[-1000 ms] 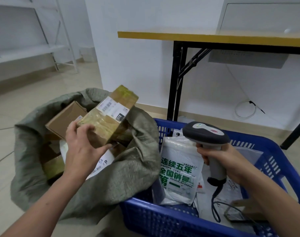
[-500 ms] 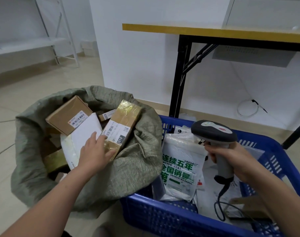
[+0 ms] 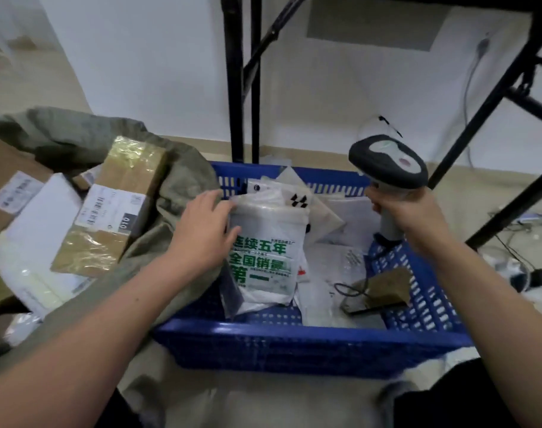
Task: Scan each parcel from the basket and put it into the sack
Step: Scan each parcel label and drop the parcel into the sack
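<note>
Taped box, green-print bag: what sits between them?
In the head view, the sack, at its folded rim, and the left hand lie between the taped box and the green-print bag; the hand touches the bag's left edge.

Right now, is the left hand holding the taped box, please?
No, the left hand touches the white bag; the taped box lies in the sack.
</note>
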